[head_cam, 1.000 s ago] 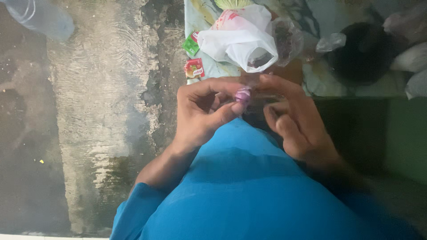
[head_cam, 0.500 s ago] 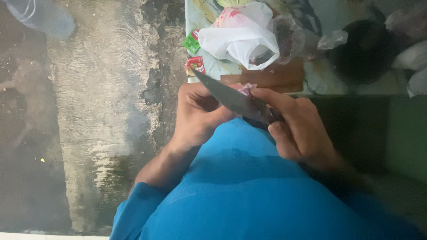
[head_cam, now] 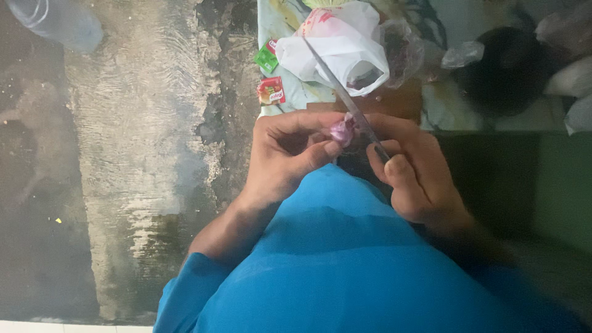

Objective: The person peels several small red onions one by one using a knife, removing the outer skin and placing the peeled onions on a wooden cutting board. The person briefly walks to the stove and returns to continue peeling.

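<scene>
Two bare hands meet at the frame's centre. Left hand (head_cam: 290, 154) pinches a small purple onion piece (head_cam: 342, 129) between thumb and curled fingers; right hand (head_cam: 413, 176) is wrapped tight around a knife (head_cam: 336, 80), blade slanting toward upper left and touching the onion. Above lie a white plastic bag (head_cam: 339, 43), small red and green packets (head_cam: 270, 89) and a wooden board (head_cam: 394, 102). Bare concrete floor (head_cam: 123, 154) fills the left.

- The floor (head_cam: 123, 154) is rough grey concrete with dark wet stains and pale worn patches.
- A low table (head_cam: 280, 102) with a pale patterned cover stands at the top.
- On it lie a white plastic bag (head_cam: 345, 43) and small sachets (head_cam: 270, 90).
- Light is dim.
</scene>
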`<state>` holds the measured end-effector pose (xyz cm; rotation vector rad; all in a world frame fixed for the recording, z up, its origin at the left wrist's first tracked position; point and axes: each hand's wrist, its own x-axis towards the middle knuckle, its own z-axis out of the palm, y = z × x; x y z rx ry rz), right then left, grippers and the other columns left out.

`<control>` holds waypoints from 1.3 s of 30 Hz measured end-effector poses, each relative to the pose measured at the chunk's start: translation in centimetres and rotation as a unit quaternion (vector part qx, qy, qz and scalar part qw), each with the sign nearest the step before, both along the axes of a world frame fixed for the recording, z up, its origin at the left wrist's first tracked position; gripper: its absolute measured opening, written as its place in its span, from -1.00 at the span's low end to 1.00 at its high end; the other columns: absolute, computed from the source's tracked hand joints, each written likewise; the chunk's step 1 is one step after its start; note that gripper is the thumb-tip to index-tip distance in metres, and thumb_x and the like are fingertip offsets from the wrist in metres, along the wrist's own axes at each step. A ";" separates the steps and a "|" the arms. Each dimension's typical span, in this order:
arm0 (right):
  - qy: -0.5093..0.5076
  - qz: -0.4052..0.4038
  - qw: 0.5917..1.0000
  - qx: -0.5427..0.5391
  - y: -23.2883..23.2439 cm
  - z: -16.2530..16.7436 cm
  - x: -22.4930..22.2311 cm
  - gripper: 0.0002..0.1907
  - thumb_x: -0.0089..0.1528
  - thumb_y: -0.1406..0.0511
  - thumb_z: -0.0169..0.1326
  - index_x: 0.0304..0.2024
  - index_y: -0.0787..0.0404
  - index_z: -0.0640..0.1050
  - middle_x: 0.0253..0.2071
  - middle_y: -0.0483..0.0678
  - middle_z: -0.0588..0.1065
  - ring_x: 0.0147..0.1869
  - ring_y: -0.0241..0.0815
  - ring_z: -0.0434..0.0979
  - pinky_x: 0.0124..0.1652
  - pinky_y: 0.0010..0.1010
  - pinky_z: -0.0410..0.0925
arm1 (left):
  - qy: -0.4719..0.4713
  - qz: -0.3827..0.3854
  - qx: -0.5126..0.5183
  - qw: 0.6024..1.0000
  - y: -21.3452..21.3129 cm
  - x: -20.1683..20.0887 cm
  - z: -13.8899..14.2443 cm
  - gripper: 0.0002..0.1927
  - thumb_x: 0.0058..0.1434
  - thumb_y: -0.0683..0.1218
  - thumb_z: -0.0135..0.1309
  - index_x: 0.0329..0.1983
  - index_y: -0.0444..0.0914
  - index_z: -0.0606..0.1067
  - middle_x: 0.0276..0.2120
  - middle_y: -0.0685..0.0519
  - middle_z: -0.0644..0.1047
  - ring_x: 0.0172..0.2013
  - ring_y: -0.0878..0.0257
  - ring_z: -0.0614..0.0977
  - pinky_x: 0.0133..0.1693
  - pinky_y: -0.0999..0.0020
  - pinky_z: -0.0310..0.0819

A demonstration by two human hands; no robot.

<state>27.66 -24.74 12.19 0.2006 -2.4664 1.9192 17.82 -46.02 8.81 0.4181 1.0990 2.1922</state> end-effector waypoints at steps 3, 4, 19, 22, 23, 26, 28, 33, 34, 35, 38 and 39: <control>0.008 0.000 1.000 0.030 0.1 0.3 -0.1 -0.53 0.45 0.23 -0.20 0.38 0.27 0.32 -0.39 -0.09 0.42 -0.47 -0.37 0.32 -0.39 -0.49 0.23 | 0.016 0.004 0.032 0.999 -0.1 0.1 0.0 -0.77 0.41 -0.33 0.23 0.10 -0.48 0.56 -0.05 -0.08 0.64 -0.03 0.28 0.65 0.09 0.38 0.58; 0.015 0.003 0.999 0.038 0.2 0.4 0.0 -0.52 0.44 0.23 -0.19 0.38 0.27 0.32 -0.39 -0.08 0.43 -0.47 -0.36 0.34 -0.39 -0.48 0.25 | 0.024 0.007 0.030 0.999 -0.1 0.1 0.1 -0.76 0.41 -0.32 0.23 0.11 -0.47 0.55 -0.03 -0.08 0.64 -0.01 0.27 0.66 0.12 0.36 0.58; 0.093 0.015 0.984 0.149 0.5 -0.3 -0.8 -0.56 0.48 0.22 -0.19 0.36 0.25 0.33 -0.25 -0.05 0.54 -0.42 -0.29 0.45 -0.33 -0.45 0.31 | 0.213 0.074 -0.047 0.973 0.2 0.0 1.3 -0.82 0.34 -0.32 0.25 0.00 -0.45 0.59 -0.05 -0.10 0.64 0.01 0.24 0.64 0.13 0.36 0.51; 0.092 0.003 0.993 0.078 0.5 -1.0 -0.6 -0.58 0.53 0.21 -0.22 0.38 0.26 0.30 -0.05 0.08 0.55 -0.26 -0.24 0.52 -0.25 -0.45 0.38 | 0.212 0.076 -0.052 0.973 0.4 -0.1 1.3 -0.80 0.35 -0.34 0.25 0.02 -0.45 0.59 -0.07 -0.08 0.65 -0.03 0.25 0.64 0.07 0.37 0.48; 0.076 -0.002 0.997 0.032 0.5 -1.2 -0.5 -0.56 0.50 0.20 -0.20 0.37 0.27 0.27 0.01 0.13 0.53 -0.33 -0.27 0.45 -0.31 -0.47 0.34 | 0.210 0.078 -0.053 0.973 0.5 -0.2 1.3 -0.79 0.34 -0.34 0.25 0.03 -0.45 0.58 -0.07 -0.08 0.65 -0.03 0.25 0.64 0.07 0.38 0.48; 0.075 0.006 0.997 0.011 1.0 -1.8 -0.6 -0.50 0.44 0.18 -0.17 0.36 0.28 0.21 0.23 0.29 0.45 -0.43 -0.31 0.36 -0.45 -0.51 0.26 | 0.209 0.085 -0.049 0.973 0.6 -0.6 1.5 -0.78 0.33 -0.34 0.24 0.03 -0.41 0.58 -0.04 -0.06 0.63 -0.02 0.26 0.63 0.10 0.39 0.50; 0.134 0.047 0.979 0.149 1.5 -1.8 -0.5 -0.50 0.44 0.17 -0.17 0.37 0.24 0.21 0.40 0.41 0.36 -0.37 -0.29 0.46 -0.44 -0.54 0.31 | 0.216 0.085 -0.075 0.970 0.4 -1.0 1.8 -0.79 0.31 -0.32 0.25 0.00 -0.37 0.60 -0.05 -0.03 0.63 -0.05 0.28 0.62 0.05 0.43 0.50; 0.124 0.079 0.979 0.140 1.5 -1.1 -0.5 -0.43 0.48 0.17 -0.10 0.47 0.24 0.15 -0.10 0.17 0.49 -0.34 -0.11 0.55 -0.25 -0.28 0.44 | 0.268 0.103 -0.217 0.933 -0.1 -1.4 3.0 -0.66 0.13 -0.22 0.31 0.01 -0.30 0.65 -0.10 0.02 0.68 -0.15 0.32 0.67 -0.18 0.52 0.47; 0.085 0.100 0.984 0.119 1.4 -1.0 -0.7 -0.41 0.46 0.18 -0.07 0.46 0.27 0.16 -0.21 0.10 0.52 -0.39 -0.15 0.52 -0.29 -0.29 0.42 | 0.274 0.107 -0.226 0.929 -0.1 -1.5 3.3 -0.68 0.16 -0.20 0.31 0.01 -0.29 0.66 -0.13 0.04 0.69 -0.20 0.34 0.67 -0.24 0.54 0.45; 0.096 0.103 0.982 0.126 1.3 -0.9 -0.9 -0.40 0.44 0.19 -0.07 0.46 0.27 0.16 -0.26 0.07 0.52 -0.40 -0.15 0.52 -0.30 -0.29 0.40 | 0.286 0.106 -0.225 0.925 -0.1 -1.6 3.5 -0.68 0.14 -0.21 0.32 0.00 -0.28 0.66 -0.13 0.04 0.69 -0.21 0.33 0.68 -0.24 0.53 0.46; 0.112 0.111 0.976 0.153 1.2 -0.7 -1.7 -0.39 0.40 0.22 -0.05 0.45 0.27 0.17 -0.40 0.00 0.50 -0.45 -0.13 0.48 -0.35 -0.29 0.34 | 0.300 0.098 -0.215 0.924 -0.4 -1.9 4.2 -0.65 0.10 -0.20 0.35 -0.02 -0.28 0.66 -0.15 0.03 0.69 -0.21 0.32 0.69 -0.20 0.49 0.51; 0.105 0.111 0.974 0.169 1.3 -0.6 -1.9 -0.39 0.38 0.23 -0.03 0.44 0.27 0.18 -0.45 -0.01 0.48 -0.49 -0.13 0.46 -0.38 -0.29 0.31 | 0.291 0.093 -0.204 0.930 -0.6 -1.8 4.5 -0.63 0.09 -0.19 0.37 -0.01 -0.28 0.65 -0.16 0.03 0.68 -0.20 0.31 0.69 -0.16 0.46 0.54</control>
